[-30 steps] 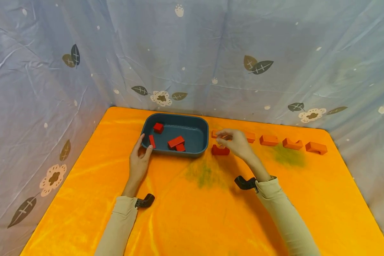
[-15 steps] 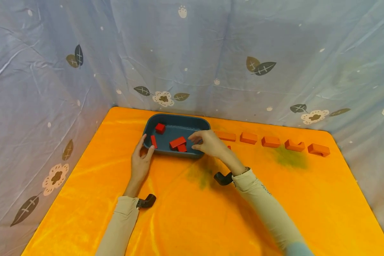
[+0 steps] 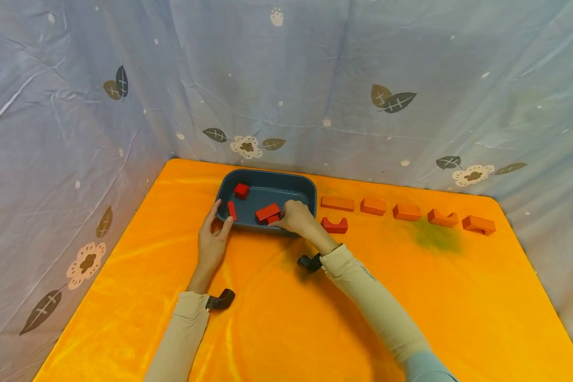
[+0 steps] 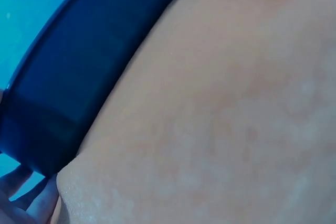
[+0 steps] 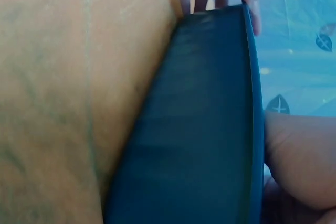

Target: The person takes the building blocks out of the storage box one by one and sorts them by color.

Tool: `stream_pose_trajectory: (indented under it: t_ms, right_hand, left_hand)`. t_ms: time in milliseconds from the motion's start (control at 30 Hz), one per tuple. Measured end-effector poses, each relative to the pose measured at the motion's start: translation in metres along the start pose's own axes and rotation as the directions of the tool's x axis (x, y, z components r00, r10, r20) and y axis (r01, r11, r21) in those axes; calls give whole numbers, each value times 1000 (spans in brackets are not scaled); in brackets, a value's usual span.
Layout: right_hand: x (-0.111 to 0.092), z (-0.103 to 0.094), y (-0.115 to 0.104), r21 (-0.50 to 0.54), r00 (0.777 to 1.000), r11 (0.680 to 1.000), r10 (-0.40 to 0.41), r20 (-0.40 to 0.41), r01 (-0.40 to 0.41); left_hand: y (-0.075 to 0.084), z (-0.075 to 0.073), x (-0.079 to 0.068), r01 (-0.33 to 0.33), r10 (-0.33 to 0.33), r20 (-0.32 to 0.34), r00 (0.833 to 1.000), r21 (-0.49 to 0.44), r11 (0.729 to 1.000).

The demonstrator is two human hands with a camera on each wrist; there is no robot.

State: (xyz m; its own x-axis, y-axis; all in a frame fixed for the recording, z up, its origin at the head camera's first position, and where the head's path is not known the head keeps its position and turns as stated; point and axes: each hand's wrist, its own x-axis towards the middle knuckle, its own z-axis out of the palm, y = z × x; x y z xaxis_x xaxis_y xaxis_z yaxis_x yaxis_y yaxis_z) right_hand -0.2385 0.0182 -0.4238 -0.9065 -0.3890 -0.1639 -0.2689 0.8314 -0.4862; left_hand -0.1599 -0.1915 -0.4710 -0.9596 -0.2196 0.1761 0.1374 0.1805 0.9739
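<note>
A dark blue rectangular tray (image 3: 286,180) stands at the back of the table. My left hand (image 3: 212,244) holds its near left corner, thumb at the front rim and fingers round the left end; fingers (image 4: 39,203) also show by the tray's lower edge in the left wrist view. My right hand (image 3: 298,218) reaches over the front rim and pinches a small red block (image 3: 272,218), largely hidden by the hand and a longer red block (image 3: 267,212) lying across it. A red cube (image 3: 241,191) and a thin red block (image 3: 232,210) lie at the tray's left.
A red block with a scooped top (image 3: 335,225) sits on the orange cloth (image 3: 277,318) right of the tray. Behind it, a row of several orange blocks (image 3: 373,206) runs to the right. A patterned curtain (image 3: 315,79) hangs along the back and left side.
My right hand has moved left from above the scooped red block into the tray, its fingers now at the small red block. The scooped block shows again. My left hand stays on the tray.
</note>
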Motion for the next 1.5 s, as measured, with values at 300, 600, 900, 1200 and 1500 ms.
stream_pose_trajectory:
  t_ms: [300, 600, 900, 1200, 1500]
  right_hand:
    - [6, -3, 3, -4, 997, 998, 60, 58, -60]
    - [1, -4, 15, 67, 1000, 998, 5, 5, -6]
    - [-5, -16, 28, 256, 991, 963, -57, -123, 87]
    - [-18, -30, 47, 483, 982, 867, -32, -187, 121]
    - [-37, -47, 71, 727, 994, 686, 60, -89, 24]
  left_hand:
    - [-2, 3, 2, -8, 8, 6, 1000, 3, 1000]
    - [-2, 4, 1, 14, -14, 17, 1000, 13, 1000]
    - [-3, 4, 0, -1, 1, 15, 1000, 0, 1000]
    - [-3, 3, 1, -21, 21, 3, 1000, -9, 1000]
    - [-4, 2, 1, -18, 18, -3, 1000, -4, 1000]
